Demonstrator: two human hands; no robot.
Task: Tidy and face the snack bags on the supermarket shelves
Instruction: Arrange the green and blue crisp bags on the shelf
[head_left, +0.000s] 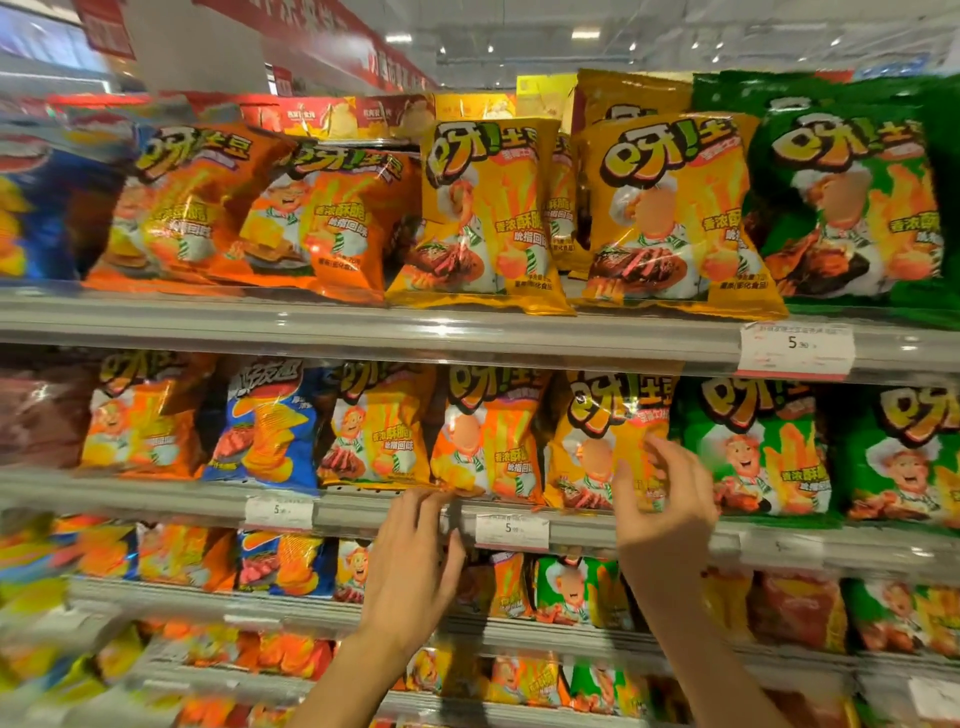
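We're seeing the left-edge bags (36, 218) smearing into blur, the far-right green bag (935, 208) getting cropped, and the price tag (797, 349) print staying too tiny to read.

We see white price tags clipped to the grey shelf rails: one (797, 349) at the right end of the upper rail, two (511, 531) (279, 513) on the rail below. Red hanging banners (322, 36) run overhead toward the top left corner. Ceiling lights (585, 35) glow above the top shelf.

Both hands (540, 525) at yellow snack bags (550, 441)
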